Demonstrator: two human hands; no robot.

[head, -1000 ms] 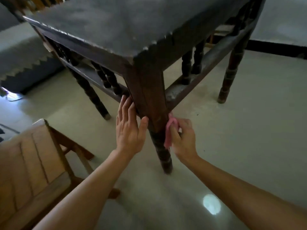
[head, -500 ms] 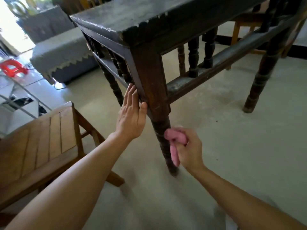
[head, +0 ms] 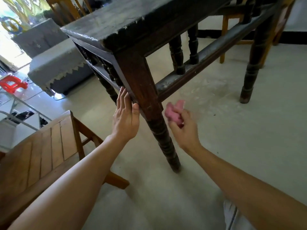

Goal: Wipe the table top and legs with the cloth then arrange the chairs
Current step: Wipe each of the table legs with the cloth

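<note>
A dark wooden table (head: 126,20) fills the upper middle of the view, seen from low down. Its near corner leg (head: 149,103) runs down to the floor between my hands. My left hand (head: 125,117) rests flat against the left side of that leg, fingers straight. My right hand (head: 184,128) grips a crumpled pink cloth (head: 174,112) just right of the leg, a small gap away from the wood. A light wooden chair (head: 38,153) stands at the lower left. Another chair (head: 232,22) shows behind the table at the upper right.
A grey covered sofa (head: 54,67) stands at the left behind the table. A red plastic stool (head: 11,83) sits at the far left edge. Another table leg (head: 249,77) stands at the right, on pale floor (head: 249,138).
My right hand has lifted the pink cloth off the lower leg and drawn it right, away from the wood. The view has pulled up. My left hand stays on the leg.
</note>
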